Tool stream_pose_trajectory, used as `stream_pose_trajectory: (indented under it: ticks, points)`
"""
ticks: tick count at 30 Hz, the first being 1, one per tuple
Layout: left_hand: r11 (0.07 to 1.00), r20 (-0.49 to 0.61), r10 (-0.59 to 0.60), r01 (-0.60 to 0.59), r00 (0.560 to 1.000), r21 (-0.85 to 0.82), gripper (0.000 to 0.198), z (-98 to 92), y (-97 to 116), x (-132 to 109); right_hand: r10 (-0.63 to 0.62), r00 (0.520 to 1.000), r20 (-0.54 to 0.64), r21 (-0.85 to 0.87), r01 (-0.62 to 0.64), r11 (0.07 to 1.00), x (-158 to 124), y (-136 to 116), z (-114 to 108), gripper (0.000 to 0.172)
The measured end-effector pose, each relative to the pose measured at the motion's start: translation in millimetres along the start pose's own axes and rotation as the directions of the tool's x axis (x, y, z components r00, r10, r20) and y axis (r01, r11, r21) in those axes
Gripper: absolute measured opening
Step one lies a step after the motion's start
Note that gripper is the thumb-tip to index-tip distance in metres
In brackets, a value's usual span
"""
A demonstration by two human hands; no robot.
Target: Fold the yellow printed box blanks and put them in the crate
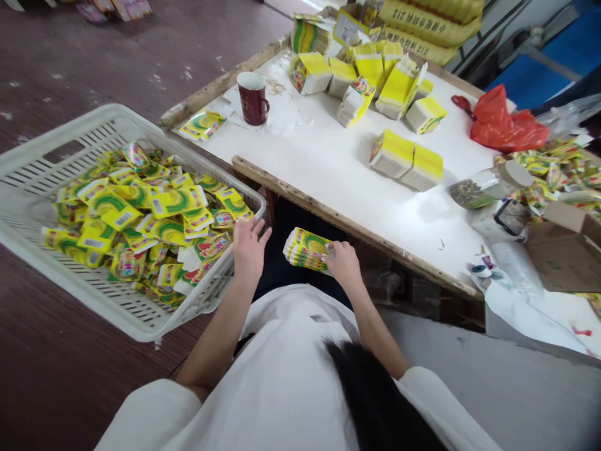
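The right hand (345,264) grips a fanned stack of packets (306,248) by its right end. It is held low in front of the person, just on the near side of the table (338,169) edge and over the dark gap below it. The left hand (248,247) lies open with fingers spread at the right rim of the white basket (28,181), touching the loose packets (141,213) heaped there.

The stack is pinched at one end only, so its free left edge could splay and packets could slide to the floor. The basket sits tilted. What props it is hidden, perhaps a knee, and a push on the rim could tip it and spill the heap. Squared bundles (406,160) and a mug (252,98) stand well apart on the far table.
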State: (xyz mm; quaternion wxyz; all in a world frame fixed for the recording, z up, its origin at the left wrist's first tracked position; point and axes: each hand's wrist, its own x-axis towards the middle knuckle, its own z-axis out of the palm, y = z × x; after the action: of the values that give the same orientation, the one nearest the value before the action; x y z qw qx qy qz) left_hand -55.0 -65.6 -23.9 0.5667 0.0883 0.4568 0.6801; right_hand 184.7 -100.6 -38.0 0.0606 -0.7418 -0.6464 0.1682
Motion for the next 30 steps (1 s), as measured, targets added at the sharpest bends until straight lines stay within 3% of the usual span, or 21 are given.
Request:
stream_pose_trajectory:
  ticks: [5,11,15,18,21,24,27,30]
  points:
    - [0.995,0.076,-0.042,0.034,0.996,0.096,0.039,1.5,-16,-11,0.018,0.999,0.029,-0.082,-0.016,0.997,-3,-9,13,0.021]
    - [0.983,0.123,-0.038,0.016,0.992,0.182,0.036,-2.8,-19,-7,0.038,0.998,0.052,-0.067,-0.035,0.997,0,-13,7,0.022]
    - [0.968,0.149,-0.097,0.059,0.984,0.242,0.044,-4.5,-27,-10,0.074,0.995,0.063,0.023,-0.076,0.997,0,-13,6,0.027]
    - [0.953,0.167,-0.117,0.063,0.979,0.295,0.052,-6.2,-35,-11,0.087,0.996,0.028,0.209,-0.091,0.974,0,-9,5,0.03]
    - [0.956,0.206,-0.076,0.013,0.975,0.293,0.07,-4.3,-43,-16,0.037,0.999,0.009,0.515,-0.037,0.857,-2,-12,0,0.03]
    - [0.972,0.342,-0.029,-0.053,0.939,0.23,0.08,5.6,-50,-31,-0.094,0.995,0.016,0.767,0.048,0.639,-8,-28,-6,0.035]
    - [0.978,0.445,-0.031,-0.065,0.895,0.2,0.067,20.3,-51,-48,-0.226,0.973,0.048,0.894,0.059,0.444,-18,-51,-11,0.044]
    - [0.979,0.421,0.033,-0.115,0.907,0.17,0.054,29.9,-46,-58,-0.287,0.956,0.054,0.944,0.044,0.326,-28,-68,-15,0.047]
